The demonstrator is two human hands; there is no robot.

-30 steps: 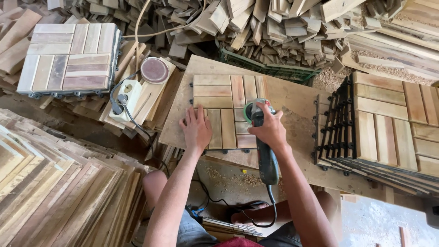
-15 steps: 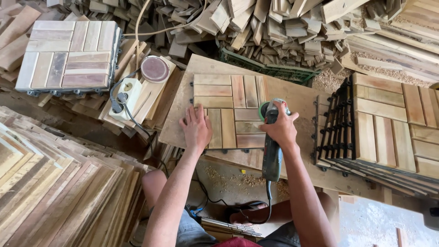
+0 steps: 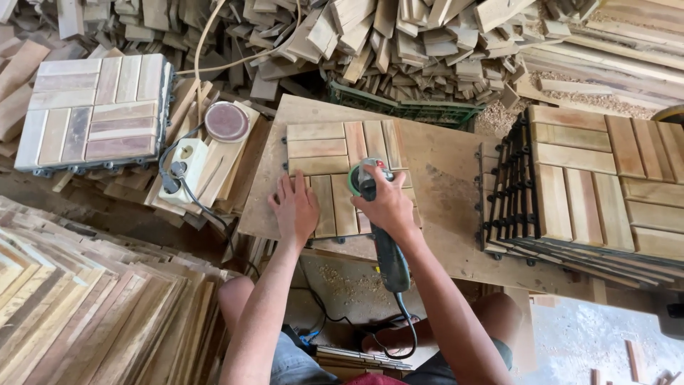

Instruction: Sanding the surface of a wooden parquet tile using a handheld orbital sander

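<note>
A square wooden slat tile (image 3: 324, 146) lies on a plywood work board (image 3: 445, 178). My left hand (image 3: 295, 208) presses flat on the tile's near left corner, fingers spread. My right hand (image 3: 388, 203) grips a green-grey angle grinder (image 3: 388, 257); its round green sanding head (image 3: 356, 180) rests on the middle of the tile. The grinder's black cord (image 3: 406, 339) loops down past my knees.
A finished tile stack (image 3: 92, 107) sits at the far left, another tile stack (image 3: 605, 185) on black plastic bases at the right. A white power socket (image 3: 187, 160) and a round sanding disc (image 3: 226, 121) lie left of the board. Loose wood offcuts (image 3: 399, 43) pile behind; slat bundles (image 3: 85, 306) fill the near left.
The grinder went right to the tile's edge, then came back left to the tile's middle. My left hand stayed pressed on the tile. The view shifted a little.
</note>
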